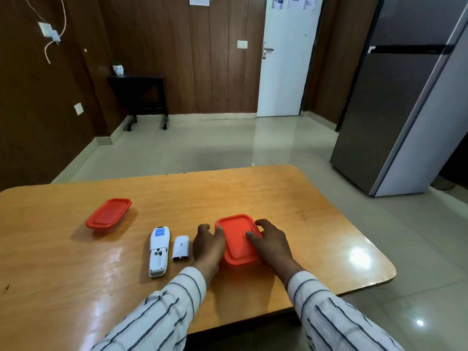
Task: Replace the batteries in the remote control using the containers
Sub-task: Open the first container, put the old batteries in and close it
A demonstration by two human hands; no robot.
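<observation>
A person in a white shirt with dark stripes worked at a wooden table (291, 198), both hands set on a small container capped with a red lid (238, 239). The left hand (208, 245) lay against the lid's left edge, fingers curled over the rim and thumb spread toward the far corner; the right hand (272, 240) pressed on the lid's right side, fingers partly bent, fingertips on the top surface. Whether either hand gripped the lid firmly or merely rested on it could not be told.

Just left of that container, beside the left hand, lay the detached white battery cover (180, 248), flat on the table. Left of the cover, and nearly touching it, lay the white remote control (158, 252), face down with its battery compartment uncovered and a blue label at its far end. Whether batteries sat in the compartment could not be made out.

Well to the left of the held container and farther from the person stood a second container with a red lid (109, 213), closed and apart from everything else.

Beyond the table's far edge, a pale tiled floor ran to a dark wood-panelled wall and a white door (286, 72). A grey refrigerator (405, 97) stood to the right of the table, and a small dark side table (141, 95) stood against the wall to the left of the door.
</observation>
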